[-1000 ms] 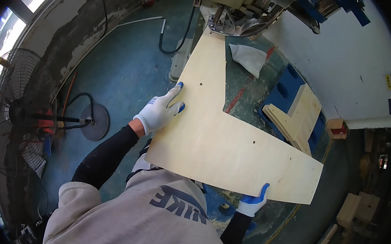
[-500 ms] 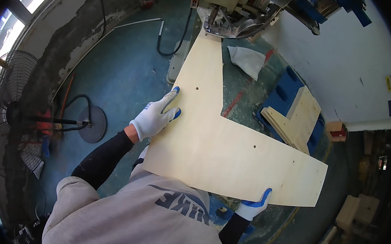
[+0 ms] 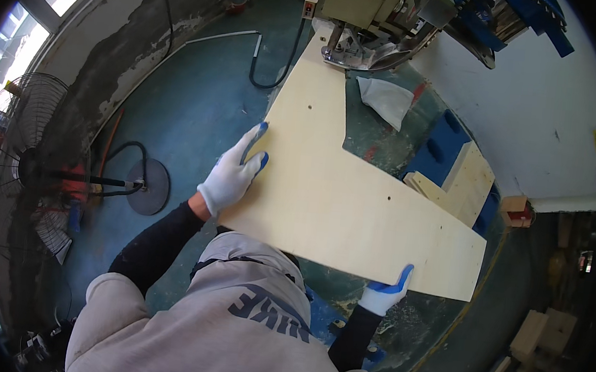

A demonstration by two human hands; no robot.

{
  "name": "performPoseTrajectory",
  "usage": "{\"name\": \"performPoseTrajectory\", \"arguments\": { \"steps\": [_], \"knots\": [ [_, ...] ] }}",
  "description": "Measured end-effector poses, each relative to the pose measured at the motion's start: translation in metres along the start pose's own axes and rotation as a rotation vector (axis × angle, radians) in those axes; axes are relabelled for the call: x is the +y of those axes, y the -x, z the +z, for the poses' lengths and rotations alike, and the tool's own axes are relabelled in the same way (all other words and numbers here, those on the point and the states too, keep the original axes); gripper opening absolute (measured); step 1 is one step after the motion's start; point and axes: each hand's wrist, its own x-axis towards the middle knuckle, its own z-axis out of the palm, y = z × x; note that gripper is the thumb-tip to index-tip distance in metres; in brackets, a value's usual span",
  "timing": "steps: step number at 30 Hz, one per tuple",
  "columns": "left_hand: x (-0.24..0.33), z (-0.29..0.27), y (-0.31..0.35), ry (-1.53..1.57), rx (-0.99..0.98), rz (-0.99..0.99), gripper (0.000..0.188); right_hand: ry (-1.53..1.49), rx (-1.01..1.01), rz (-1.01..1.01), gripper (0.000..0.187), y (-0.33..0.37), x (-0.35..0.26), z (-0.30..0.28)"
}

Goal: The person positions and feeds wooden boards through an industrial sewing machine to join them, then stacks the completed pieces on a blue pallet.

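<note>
White blue-tipped gloves (image 3: 232,173) — black sleeves, grey top.

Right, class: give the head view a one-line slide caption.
Gloved left hand and right hand hold a pale L-shaped plywood panel at a machine.
</note>
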Motion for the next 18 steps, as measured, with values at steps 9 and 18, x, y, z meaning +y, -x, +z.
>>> {"name": "performPoseTrajectory", "arguments": {
  "steps": [9,18],
  "knots": [
    [-0.012,-0.005,-0.138,-0.284,-0.172,-0.331,0.055,-0.11,-0.016,0.002,0.045,-0.107,0.028,0.068],
    [-0.018,-0.002,-0.161,-0.386,-0.186,-0.195,0.054,-0.094,-0.036,0.016,0.042,-0.132,0.04,0.056]
  ]
}}
